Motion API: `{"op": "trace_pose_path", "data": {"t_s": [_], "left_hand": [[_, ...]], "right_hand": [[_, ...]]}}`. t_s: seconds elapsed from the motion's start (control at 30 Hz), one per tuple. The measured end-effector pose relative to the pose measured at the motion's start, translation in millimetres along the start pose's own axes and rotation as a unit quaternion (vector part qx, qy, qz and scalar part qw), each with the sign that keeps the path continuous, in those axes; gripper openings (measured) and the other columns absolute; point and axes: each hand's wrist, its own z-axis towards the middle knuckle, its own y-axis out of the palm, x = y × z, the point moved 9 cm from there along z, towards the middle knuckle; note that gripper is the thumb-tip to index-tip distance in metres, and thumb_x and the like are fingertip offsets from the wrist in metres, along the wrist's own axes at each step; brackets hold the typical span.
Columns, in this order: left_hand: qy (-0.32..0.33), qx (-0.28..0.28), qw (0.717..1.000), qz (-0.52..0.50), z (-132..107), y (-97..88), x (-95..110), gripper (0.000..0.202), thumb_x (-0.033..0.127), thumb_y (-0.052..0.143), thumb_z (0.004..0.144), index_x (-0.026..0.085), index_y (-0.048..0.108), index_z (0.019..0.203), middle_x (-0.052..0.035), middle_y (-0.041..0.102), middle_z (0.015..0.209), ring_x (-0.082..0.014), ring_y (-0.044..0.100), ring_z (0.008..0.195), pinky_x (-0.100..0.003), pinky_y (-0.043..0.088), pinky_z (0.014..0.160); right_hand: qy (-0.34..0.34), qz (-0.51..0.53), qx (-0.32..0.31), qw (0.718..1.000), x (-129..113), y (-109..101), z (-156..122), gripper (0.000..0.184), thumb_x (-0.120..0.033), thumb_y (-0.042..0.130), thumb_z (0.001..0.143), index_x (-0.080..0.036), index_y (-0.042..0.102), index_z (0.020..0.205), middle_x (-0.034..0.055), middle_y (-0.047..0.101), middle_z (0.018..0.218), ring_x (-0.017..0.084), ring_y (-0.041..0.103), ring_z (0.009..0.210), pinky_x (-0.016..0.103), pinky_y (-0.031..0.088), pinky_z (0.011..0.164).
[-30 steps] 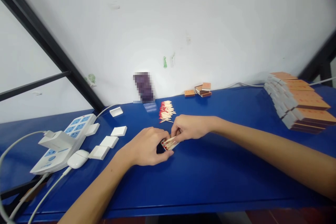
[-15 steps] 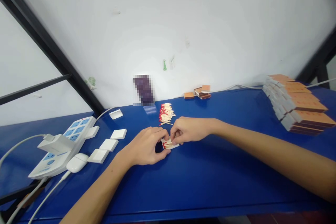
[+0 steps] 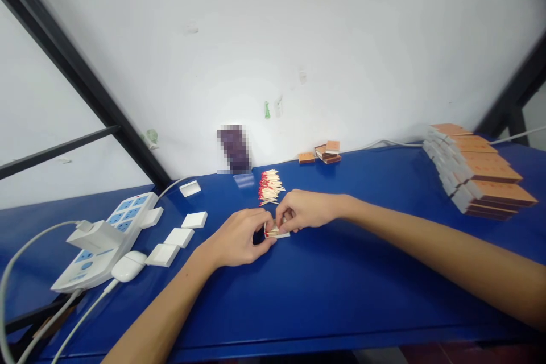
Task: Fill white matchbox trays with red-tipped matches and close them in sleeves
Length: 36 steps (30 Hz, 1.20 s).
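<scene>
A small white matchbox tray (image 3: 283, 235) with red-tipped matches (image 3: 273, 232) in it rests on the blue table. My left hand (image 3: 244, 238) grips its left end, thumb at the near side and fingers at the far side. Over the tray's right part, my right hand (image 3: 303, 209) is closed in a pinch, its fingertips down at the matches. Whether a match is between those fingertips is hidden. Just beyond the hands lies a heap of loose matches (image 3: 271, 186), most heads pointing left.
Several white trays (image 3: 179, 237) lie at the left beside a power strip (image 3: 91, 259) with a white charger and cables. Matchboxes (image 3: 327, 153) sit by the wall. A large matchbox stack (image 3: 490, 168) stands at the right. A pixelated purple object (image 3: 236, 149) leans against the wall.
The view has shifted slightly. Both hands stay at the tray, and the right fingertips remain over the matches with only a small movement.
</scene>
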Motion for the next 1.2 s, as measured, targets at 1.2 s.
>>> {"op": "trace_pose_path", "data": {"t_s": [1.2], "left_hand": [[-0.009,0.009,1.0,-0.02,1.5,2.0,-7.6,0.014,0.031,0.055,0.088,0.019,0.053,0.081,0.003,0.051,0.07,-0.0112,0.043,0.062,-0.024,0.033,0.06]], "right_hand": [[0.013,0.015,0.043,0.999,7.6,-1.8,0.6,0.021,-0.03,0.061,0.081,-0.015,0.072,0.09,-0.0006,0.067,0.064,0.01,0.058,0.059,0.02,0.041,0.058]]}}
